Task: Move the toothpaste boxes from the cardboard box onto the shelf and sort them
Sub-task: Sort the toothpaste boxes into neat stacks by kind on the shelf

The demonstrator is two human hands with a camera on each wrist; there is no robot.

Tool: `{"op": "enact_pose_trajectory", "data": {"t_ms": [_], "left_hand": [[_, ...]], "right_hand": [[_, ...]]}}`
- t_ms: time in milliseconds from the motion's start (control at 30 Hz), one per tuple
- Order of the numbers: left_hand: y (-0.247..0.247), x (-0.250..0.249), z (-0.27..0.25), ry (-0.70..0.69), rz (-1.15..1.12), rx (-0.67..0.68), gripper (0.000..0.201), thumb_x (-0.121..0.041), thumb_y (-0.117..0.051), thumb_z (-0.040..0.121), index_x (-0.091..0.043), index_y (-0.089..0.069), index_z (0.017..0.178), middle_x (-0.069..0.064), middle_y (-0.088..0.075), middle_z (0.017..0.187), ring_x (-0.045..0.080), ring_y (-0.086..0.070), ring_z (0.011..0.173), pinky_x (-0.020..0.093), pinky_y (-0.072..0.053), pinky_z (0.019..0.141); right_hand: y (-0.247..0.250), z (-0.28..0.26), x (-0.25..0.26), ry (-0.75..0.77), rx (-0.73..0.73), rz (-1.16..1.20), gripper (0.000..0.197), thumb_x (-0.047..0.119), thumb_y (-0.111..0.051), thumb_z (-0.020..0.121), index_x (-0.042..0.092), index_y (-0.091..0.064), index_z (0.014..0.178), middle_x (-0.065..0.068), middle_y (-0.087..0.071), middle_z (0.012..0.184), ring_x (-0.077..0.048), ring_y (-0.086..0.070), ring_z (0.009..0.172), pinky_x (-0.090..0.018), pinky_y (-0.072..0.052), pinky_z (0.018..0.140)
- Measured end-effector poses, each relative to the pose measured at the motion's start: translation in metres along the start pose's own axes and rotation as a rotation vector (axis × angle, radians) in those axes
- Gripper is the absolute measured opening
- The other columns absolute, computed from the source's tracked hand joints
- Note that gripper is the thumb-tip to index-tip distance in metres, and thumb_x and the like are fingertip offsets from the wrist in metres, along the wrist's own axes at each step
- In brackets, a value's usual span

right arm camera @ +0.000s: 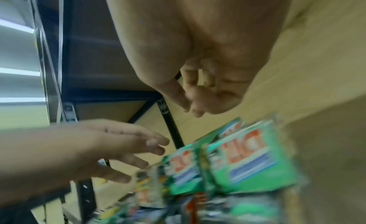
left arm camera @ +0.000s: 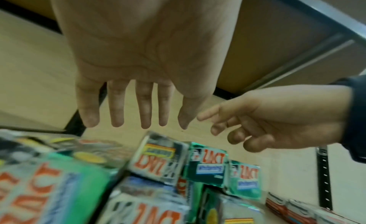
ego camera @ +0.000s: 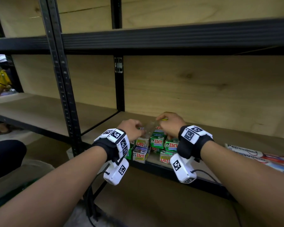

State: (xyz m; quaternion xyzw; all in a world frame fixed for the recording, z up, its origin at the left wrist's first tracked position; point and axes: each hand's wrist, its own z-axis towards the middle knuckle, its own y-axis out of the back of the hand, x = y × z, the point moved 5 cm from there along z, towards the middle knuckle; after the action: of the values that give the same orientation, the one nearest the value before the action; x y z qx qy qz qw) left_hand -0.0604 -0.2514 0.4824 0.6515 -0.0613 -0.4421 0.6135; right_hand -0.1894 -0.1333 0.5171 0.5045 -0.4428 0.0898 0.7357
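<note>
With the left hand (left arm camera: 146,55) fingers (left arm camera: 117,108) spread and empty and the right hand (left arm camera: 277,122) fingers loosely curled, holding nothing discernible, above the unsorted green and white cardboard toothpaste boxes (ego camera: 156,142) heaped at the front edge of the black-framed wooden shelf (ego camera: 236,138), transfer appears done and sorting remains.

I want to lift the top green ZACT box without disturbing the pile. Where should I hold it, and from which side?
Pinch the top green ZACT box by its two long side faces, coming from above. It lies highest on the pile, end face toward the shelf front, so its upper sides look free; lower boxes are hemmed in. Both hands hover above it.
</note>
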Motion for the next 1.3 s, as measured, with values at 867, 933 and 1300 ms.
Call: {"op": "enact_pose_trajectory", "data": {"t_ms": [867,933,1300], "left_hand": [[-0.028,-0.068,0.017,-0.018,0.292,0.117,0.035,-0.058,-0.073,0.072,-0.029,-0.076,0.091,-0.007,-0.070,0.114,0.016,-0.064,0.096,0.024,-0.049,0.076],[-0.028,-0.069,0.018,0.000,0.282,0.124,0.038,-0.059,-0.075,0.069,-0.027,-0.076,0.091,-0.007,-0.069,0.114,0.016,-0.064,0.097,0.027,-0.053,0.081],[-0.029,-0.095,0.012,0.068,0.413,0.118,0.047,-0.058,-0.078,0.066,-0.013,-0.065,0.070,0.002,-0.064,0.078,0.019,-0.060,0.065,0.026,-0.049,0.056]], "right_hand": [[0.021,-0.021,-0.087,-0.268,0.096,-0.001,0.049,0.030,-0.079,0.075,0.007,-0.061,0.114,-0.012,-0.065,0.116,-0.028,-0.066,0.097,-0.049,-0.060,0.081],[0.031,-0.032,-0.096,-0.280,0.122,-0.009,0.033,0.022,-0.074,0.082,0.006,-0.060,0.107,-0.015,-0.065,0.112,-0.034,-0.068,0.096,-0.050,-0.060,0.078],[0.056,-0.067,-0.158,-0.226,0.075,-0.812,0.057,0.046,-0.055,0.088,0.017,-0.052,0.136,-0.009,-0.058,0.132,-0.028,-0.060,0.114,-0.035,-0.052,0.087]]}}
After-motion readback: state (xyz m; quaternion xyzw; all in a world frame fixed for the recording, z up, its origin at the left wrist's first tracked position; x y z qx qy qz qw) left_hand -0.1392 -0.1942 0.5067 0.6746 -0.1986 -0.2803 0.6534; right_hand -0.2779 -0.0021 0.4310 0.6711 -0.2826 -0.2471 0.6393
